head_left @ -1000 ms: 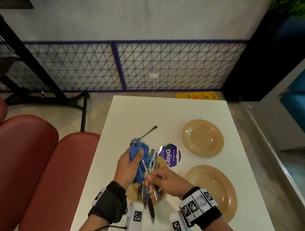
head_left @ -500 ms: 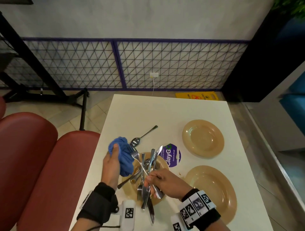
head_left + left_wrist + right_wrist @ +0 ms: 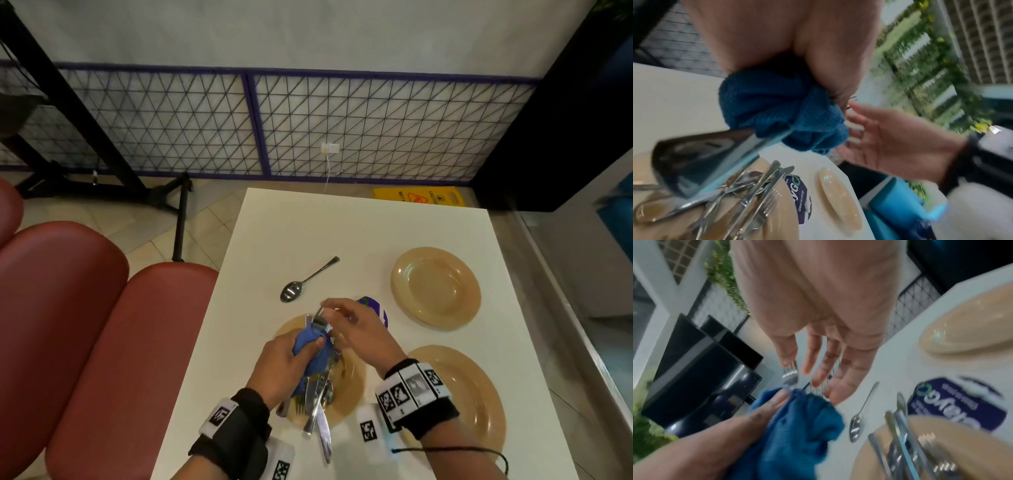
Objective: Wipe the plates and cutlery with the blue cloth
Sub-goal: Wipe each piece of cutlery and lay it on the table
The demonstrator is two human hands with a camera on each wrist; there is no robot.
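Observation:
My left hand (image 3: pixel 289 354) grips the bunched blue cloth (image 3: pixel 313 347) (image 3: pixel 777 105) around a fork (image 3: pixel 321 320), above the near-left tan plate (image 3: pixel 352 380). The fork's tines (image 3: pixel 790 374) stick out past the cloth and its handle (image 3: pixel 701 162) pokes out the other side. My right hand (image 3: pixel 346 320) hovers just beyond the cloth, fingers straight and spread, thumb by the tines. A pile of cutlery (image 3: pixel 317 411) lies on that plate. One spoon (image 3: pixel 301 284) lies alone on the table.
Two tan plates, one far right (image 3: pixel 435 287) and one near right (image 3: pixel 476 394), sit on the white table (image 3: pixel 342 233). A round purple sticker (image 3: pixel 376 310) lies between the plates. Red bench seats (image 3: pixel 102 342) run along the table's left edge.
My left hand brought the cloth back to the right and closed it round the fork. My right hand let go of the fork's handle, rose toward the tines and opened.

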